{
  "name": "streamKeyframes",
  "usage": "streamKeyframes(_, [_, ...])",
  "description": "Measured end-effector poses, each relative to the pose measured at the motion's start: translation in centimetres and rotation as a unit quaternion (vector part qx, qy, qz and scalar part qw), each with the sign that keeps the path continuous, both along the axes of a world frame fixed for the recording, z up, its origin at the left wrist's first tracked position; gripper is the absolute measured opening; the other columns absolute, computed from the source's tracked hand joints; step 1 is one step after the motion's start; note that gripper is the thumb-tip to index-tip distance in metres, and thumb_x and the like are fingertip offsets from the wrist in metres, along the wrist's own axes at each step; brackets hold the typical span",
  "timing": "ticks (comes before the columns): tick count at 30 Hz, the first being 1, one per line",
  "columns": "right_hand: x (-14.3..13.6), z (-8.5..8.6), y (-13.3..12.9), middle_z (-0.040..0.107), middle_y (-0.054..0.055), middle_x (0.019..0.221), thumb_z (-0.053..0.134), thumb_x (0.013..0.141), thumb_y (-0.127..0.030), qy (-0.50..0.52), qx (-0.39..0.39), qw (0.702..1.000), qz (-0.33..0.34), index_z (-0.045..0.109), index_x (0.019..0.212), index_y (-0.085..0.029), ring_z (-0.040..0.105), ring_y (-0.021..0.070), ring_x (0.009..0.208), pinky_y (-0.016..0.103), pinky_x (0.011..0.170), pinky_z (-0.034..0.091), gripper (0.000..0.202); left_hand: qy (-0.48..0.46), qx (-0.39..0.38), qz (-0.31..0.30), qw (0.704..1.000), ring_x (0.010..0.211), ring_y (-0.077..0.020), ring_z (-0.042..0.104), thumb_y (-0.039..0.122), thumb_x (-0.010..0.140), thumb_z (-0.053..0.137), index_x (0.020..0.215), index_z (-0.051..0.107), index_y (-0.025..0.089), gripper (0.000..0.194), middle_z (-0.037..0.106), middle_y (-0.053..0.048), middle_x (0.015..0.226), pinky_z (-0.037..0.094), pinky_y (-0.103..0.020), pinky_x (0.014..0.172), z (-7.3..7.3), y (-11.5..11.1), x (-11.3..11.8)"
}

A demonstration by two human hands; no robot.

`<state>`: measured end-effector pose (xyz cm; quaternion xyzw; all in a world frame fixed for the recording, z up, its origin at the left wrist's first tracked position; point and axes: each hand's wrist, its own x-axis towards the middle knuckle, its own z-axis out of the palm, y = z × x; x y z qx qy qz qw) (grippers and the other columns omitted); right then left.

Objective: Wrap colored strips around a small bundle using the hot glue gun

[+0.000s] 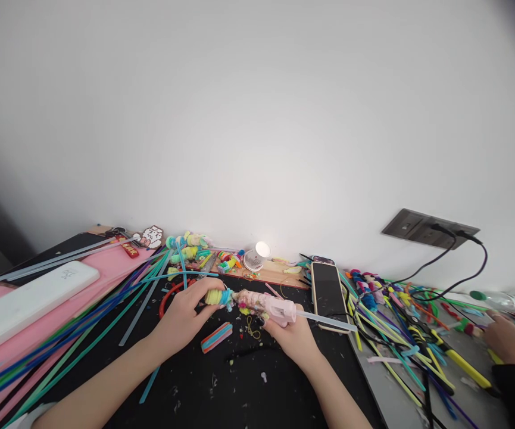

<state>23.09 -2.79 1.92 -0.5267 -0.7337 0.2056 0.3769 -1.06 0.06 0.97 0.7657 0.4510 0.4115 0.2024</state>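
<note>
My left hand (190, 313) pinches a small fuzzy pipe-cleaner piece (216, 298), banded yellow and blue. My right hand (290, 339) is wrapped round a pale pink hot glue gun (279, 310), and a long translucent glue stick (328, 322) sticks out of its back end. The gun's nozzle points left, close to the blue end of the piece; whether they touch I cannot tell. Below and between the hands lies a striped orange, white and blue bundle (217, 338) on the black mat (239, 393).
A phone (327, 289) lies right of the glue gun. Long pipe cleaners (118, 310) and a white box (38, 304) are on the left. Pliers (418, 339) and more pipe cleaners lie right, near another person's hand (509, 339). By the wall stands a white cup (257, 256).
</note>
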Motion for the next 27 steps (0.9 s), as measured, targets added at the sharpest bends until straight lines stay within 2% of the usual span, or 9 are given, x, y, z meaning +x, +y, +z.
streamKeyframes(5, [-0.05,0.40,-0.08,0.073,-0.002,0.084,0.062,0.071,-0.013,0.020,-0.026,0.999,0.024,0.075,0.099,-0.028,0.067,0.0203,0.077,0.028,0.077,0.056,0.034,-0.002,0.005,0.005,1.000,0.101,-0.0245,0.067,0.023,0.083,0.053,0.099,0.061,0.024,0.017,0.071,-0.005,0.106,0.053,-0.033,0.086,0.18,0.01,-0.02])
streamKeyframes(12, [-0.14,0.38,0.07,0.076,-0.002,0.088,0.062,0.074,-0.014,0.038,-0.022,0.999,0.025,0.077,0.096,-0.028,0.070,0.0210,0.080,0.029,0.080,0.057,0.031,-0.004,0.004,-0.009,1.000,0.101,-0.0236,0.066,0.023,0.083,0.054,0.099,0.060,0.024,0.017,0.071,-0.004,0.107,0.053,-0.032,0.087,0.05,0.06,0.05])
streamKeyframes(19, [0.09,0.14,0.30,0.077,0.003,0.100,0.065,0.073,-0.013,0.024,-0.016,1.000,0.009,0.075,0.104,-0.024,0.071,0.0257,0.093,0.038,0.090,0.055,0.034,-0.010,0.011,-0.015,1.000,0.100,-0.0225,0.067,0.023,0.083,0.054,0.098,0.061,0.023,0.017,0.071,-0.004,0.106,0.053,-0.031,0.087,0.07,-0.05,-0.01])
streamKeyframes(27, [0.08,0.26,0.39,0.077,0.006,0.101,0.063,0.075,-0.013,0.063,-0.011,0.997,0.032,0.075,0.104,-0.019,0.072,0.0257,0.093,0.038,0.090,0.055,0.032,-0.010,0.002,-0.022,1.000,0.102,-0.0221,0.065,0.022,0.084,0.053,0.100,0.060,0.024,0.017,0.069,-0.004,0.107,0.051,-0.032,0.089,0.04,-0.03,0.01])
